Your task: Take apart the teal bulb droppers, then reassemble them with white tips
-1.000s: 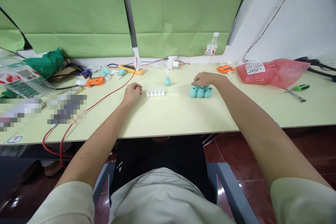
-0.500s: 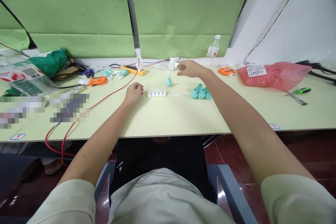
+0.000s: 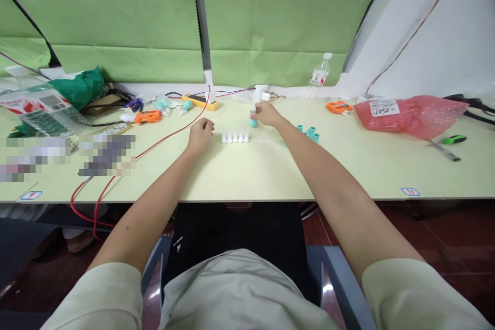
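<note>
My right hand (image 3: 265, 113) has its fingertips closed on the pale upper part of a small teal squeeze bulb (image 3: 253, 123), which stands on the table. My left hand (image 3: 201, 131) rests on the table with its fingers curled in, and nothing shows between them. Just right of it is a row of several small white bulb-shaped pieces (image 3: 235, 138). Faint clear pieces (image 3: 264, 140) lie between that row and my right forearm. More teal squeeze bulbs (image 3: 311, 134) form a cluster beyond the forearm, which partly hides them.
Along the back are a yellow multimeter (image 3: 201, 102), a white box (image 3: 260, 93) with wires and a clear bottle (image 3: 319, 75). Orange tools (image 3: 339, 108) and a red bubble-wrap bag (image 3: 406, 115) lie right. A red cable (image 3: 166, 136) crosses left, near another orange tool (image 3: 147, 116).
My right hand has come down and toward me from near the white box, onto the top of the teal bulb. My left hand stays in place with fingers curled. The view has shifted slightly.
</note>
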Demonstrator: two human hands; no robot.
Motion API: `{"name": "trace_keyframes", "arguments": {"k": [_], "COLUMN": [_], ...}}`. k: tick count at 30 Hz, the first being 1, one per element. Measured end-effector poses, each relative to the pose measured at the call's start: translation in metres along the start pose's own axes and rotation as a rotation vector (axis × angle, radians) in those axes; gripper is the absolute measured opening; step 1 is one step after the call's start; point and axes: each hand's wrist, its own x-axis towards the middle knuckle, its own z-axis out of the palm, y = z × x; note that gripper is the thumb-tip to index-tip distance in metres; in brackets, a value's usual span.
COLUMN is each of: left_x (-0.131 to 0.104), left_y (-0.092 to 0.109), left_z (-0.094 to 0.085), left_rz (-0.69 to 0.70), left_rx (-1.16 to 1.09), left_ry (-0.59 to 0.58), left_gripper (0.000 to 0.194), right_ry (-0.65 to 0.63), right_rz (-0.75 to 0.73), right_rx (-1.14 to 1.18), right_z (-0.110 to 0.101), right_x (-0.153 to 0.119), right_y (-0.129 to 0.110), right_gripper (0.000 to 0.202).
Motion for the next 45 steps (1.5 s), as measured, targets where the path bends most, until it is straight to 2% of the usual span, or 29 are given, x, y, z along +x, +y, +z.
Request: {"name": "trace_keyframes", "arguments": {"k": [3,5,7,10,12,15,18,21,25,29,33,36,40,45], "left_x": [-0.001,-0.005,-0.011,-0.028,-0.041,-0.057,-0.064,-0.064,-0.062,-0.061,-0.059,-0.055,-0.05,-0.05], "left_y": [0.001,0.006,0.016,0.037,0.051,0.064,0.066,0.064,0.066,0.071,0.072,0.073,0.075,0.073], "left_z": [-0.001,-0.002,-0.003,-0.005,-0.004,0.002,0.009,0.011,0.008,0.01,0.016,0.013,0.004,0.004], "left_rz": [0.038,0.089,0.178,0.305,0.357,0.412,0.442,0.456,0.444,0.412,0.209,0.061,0.02,-0.008], "left_rx": [-0.002,-0.008,-0.007,0.012,0.042,0.066,0.098,0.151,0.179,0.009,-0.274,-0.506,-0.624,-0.611], "left_ry": [0.013,0.011,-0.003,-0.075,-0.166,-0.315,-0.404,-0.443,-0.479,-0.48,-0.558,-0.507,-0.427,-0.47], "left_gripper": [0.017,0.016,0.015,0.019,0.025,0.03,0.034,0.037,0.044,0.055,0.066,0.066,0.056,0.051], "right_ry": [0.158,0.195,0.08,-0.253,-0.41,-0.496,-0.546,-0.528,-0.512,-0.47,-0.5,-0.54,-0.517,-0.529], "right_rz": [-0.071,-0.144,-0.191,-0.204,-0.244,-0.326,-0.349,-0.313,-0.277,-0.277,-0.227,-0.183,-0.183,-0.198], "right_rx": [0.002,0.065,0.158,0.159,0.064,-0.064,-0.062,-0.045,0.069,0.22,0.478,0.627,0.645,0.562], "right_z": [-0.008,-0.022,-0.036,-0.047,-0.042,-0.023,-0.001,0.013,0.02,0.025,0.034,0.036,0.029,0.022], "right_x": [-0.007,-0.017,-0.035,-0.071,-0.093,-0.112,-0.116,-0.115,-0.118,-0.122,-0.127,-0.13,-0.131,-0.132], "right_y": [-0.013,-0.026,-0.039,-0.053,-0.057,-0.056,-0.049,-0.042,-0.035,-0.032,-0.031,-0.03,-0.027,-0.029], "right_gripper": [0.02,0.014,0.01,0.015,0.016,0.014,0.016,0.024,0.026,0.021,0.025,0.033,0.036,0.04]}}
